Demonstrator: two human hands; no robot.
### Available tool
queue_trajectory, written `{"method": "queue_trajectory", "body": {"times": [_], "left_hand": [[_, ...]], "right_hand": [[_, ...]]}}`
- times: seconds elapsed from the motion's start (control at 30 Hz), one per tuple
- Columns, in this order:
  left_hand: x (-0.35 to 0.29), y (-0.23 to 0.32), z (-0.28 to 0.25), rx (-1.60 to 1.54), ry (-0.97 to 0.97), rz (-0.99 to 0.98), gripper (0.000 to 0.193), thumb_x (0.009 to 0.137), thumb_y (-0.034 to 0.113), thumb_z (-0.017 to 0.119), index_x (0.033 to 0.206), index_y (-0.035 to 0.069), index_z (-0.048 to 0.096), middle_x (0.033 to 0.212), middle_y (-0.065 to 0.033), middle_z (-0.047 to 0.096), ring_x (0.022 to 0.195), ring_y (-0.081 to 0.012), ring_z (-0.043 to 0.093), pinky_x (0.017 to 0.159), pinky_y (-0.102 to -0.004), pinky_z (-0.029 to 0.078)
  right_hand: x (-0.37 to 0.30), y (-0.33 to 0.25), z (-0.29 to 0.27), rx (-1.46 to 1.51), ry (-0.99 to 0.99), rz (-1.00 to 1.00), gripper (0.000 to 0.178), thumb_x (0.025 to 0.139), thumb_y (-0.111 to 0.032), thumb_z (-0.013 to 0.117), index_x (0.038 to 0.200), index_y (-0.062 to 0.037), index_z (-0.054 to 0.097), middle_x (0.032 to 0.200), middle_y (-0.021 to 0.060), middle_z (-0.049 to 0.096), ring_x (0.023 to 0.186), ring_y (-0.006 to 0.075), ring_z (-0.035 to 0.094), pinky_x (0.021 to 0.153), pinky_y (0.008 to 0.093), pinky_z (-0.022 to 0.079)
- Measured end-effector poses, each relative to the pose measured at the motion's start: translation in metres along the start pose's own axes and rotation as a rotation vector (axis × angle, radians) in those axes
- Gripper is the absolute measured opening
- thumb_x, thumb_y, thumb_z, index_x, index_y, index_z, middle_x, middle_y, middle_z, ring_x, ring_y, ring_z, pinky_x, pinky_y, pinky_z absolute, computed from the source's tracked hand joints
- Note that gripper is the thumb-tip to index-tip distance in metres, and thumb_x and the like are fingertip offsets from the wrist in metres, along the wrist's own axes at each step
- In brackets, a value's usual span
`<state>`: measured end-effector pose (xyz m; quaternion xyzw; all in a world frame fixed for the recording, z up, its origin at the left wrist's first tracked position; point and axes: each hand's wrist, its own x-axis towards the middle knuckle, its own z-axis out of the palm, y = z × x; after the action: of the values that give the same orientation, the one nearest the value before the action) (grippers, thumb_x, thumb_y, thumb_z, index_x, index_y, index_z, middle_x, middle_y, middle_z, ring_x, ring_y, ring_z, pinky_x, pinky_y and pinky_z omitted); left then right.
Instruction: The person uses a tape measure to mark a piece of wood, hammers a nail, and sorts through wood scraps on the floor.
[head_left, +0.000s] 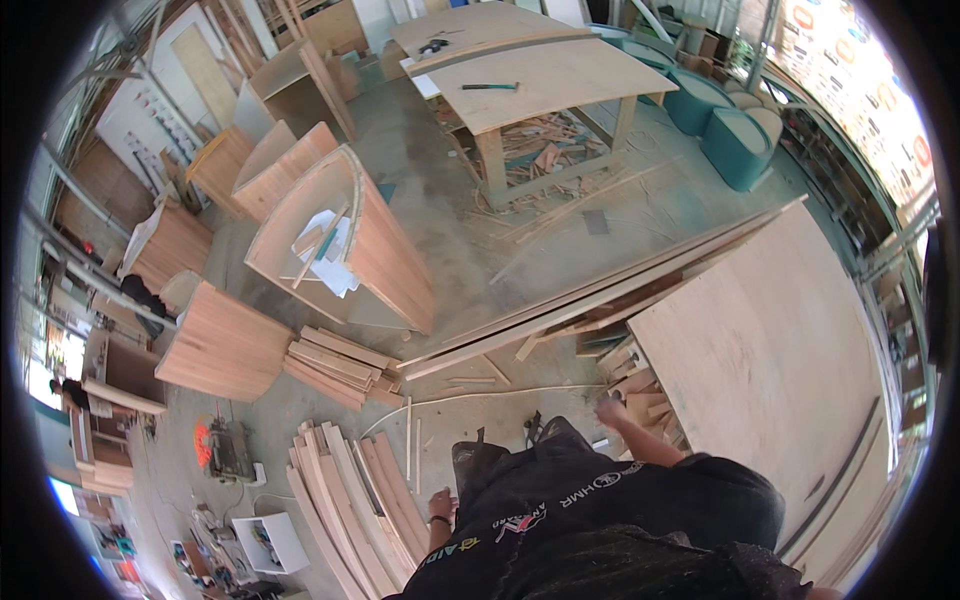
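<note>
My left hand (441, 503) hangs low beside a stack of long wooden boards (345, 505) on the floor; its fingers are too small to make out. On the other side, my right hand (612, 412) is held out near the pile of wood offcuts (650, 408), fingers curled. A small dark spot shows at its fingertips, but I cannot tell what it is. Right of that hand lies a large plywood sheet (760, 340). Long thin wooden strips (600, 290) run along its far side.
Curved wooden cabinet carcasses (395, 250) stand at the left, one holding papers. A short board stack (335, 365) lies nearer. Ahead is a worktable (560, 75) with a hammer (490, 86) on it. Green rounded units (740, 145) stand far right. A hose (480, 396) crosses the floor.
</note>
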<state>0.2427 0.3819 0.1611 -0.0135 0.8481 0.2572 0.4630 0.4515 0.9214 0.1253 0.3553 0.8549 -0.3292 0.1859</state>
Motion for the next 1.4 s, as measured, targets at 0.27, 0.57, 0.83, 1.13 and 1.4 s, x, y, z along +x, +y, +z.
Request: {"method": "queue_trajectory", "body": {"times": [0.27, 0.57, 0.83, 1.13, 1.4], "left_hand": [[0.023, 0.014, -0.016, 0.448, 0.037, 0.181, 0.040, 0.105, 0.043, 0.044, 0.111, 0.010, 0.066, 0.098, -0.0184, 0.074, 0.092, -0.0376, 0.071, 0.077, -0.0532, 0.056], [0.127, 0.092, -0.147, 0.649, -0.157, 0.608, 0.047, 0.106, 0.042, 0.041, 0.102, 0.006, 0.070, 0.096, -0.0181, 0.074, 0.093, -0.0336, 0.072, 0.078, -0.0503, 0.057], [0.215, 0.219, -0.183, 0.072, -0.209, -0.037, 0.034, 0.101, 0.037, 0.059, 0.112, 0.005, 0.067, 0.090, -0.0082, 0.073, 0.073, -0.0210, 0.070, 0.063, -0.0395, 0.058], [0.234, 0.290, -0.099, 0.191, -0.433, 0.199, 0.036, 0.099, 0.039, 0.063, 0.112, 0.007, 0.066, 0.090, -0.0085, 0.073, 0.074, -0.0168, 0.071, 0.060, -0.0350, 0.057], [0.211, 0.261, -0.117, 0.317, -0.449, 0.163, 0.043, 0.101, 0.040, 0.060, 0.125, 0.005, 0.062, 0.099, -0.0128, 0.073, 0.082, -0.0233, 0.073, 0.064, -0.0398, 0.058]], "right_hand": [[0.015, -0.126, -0.044, 0.731, 0.020, 0.263, 0.035, 0.085, -0.032, 0.069, 0.108, -0.0067, 0.076, 0.102, 0.0218, 0.075, 0.101, 0.0384, 0.071, 0.091, 0.0488, 0.053], [-0.063, -0.072, 0.067, 0.450, 0.090, 0.737, 0.040, 0.086, -0.031, 0.057, 0.101, -0.0010, 0.078, 0.110, 0.0247, 0.073, 0.109, 0.0386, 0.070, 0.094, 0.0472, 0.055], [-0.161, -0.128, 0.114, 0.820, 0.272, 0.999, 0.031, 0.087, -0.031, 0.063, 0.092, -0.0049, 0.077, 0.076, 0.0116, 0.073, 0.063, 0.0254, 0.070, 0.057, 0.0408, 0.057], [-0.186, -0.142, 0.281, 0.878, 0.516, 0.988, 0.047, 0.086, -0.045, 0.067, 0.116, -0.0101, 0.076, 0.108, 0.0183, 0.077, 0.109, 0.0355, 0.072, 0.091, 0.0429, 0.055], [-0.173, -0.191, 0.203, 0.785, 0.186, 0.920, 0.041, 0.084, -0.042, 0.063, 0.104, -0.0110, 0.080, 0.105, 0.0184, 0.076, 0.105, 0.0345, 0.072, 0.090, 0.0439, 0.055]]}}
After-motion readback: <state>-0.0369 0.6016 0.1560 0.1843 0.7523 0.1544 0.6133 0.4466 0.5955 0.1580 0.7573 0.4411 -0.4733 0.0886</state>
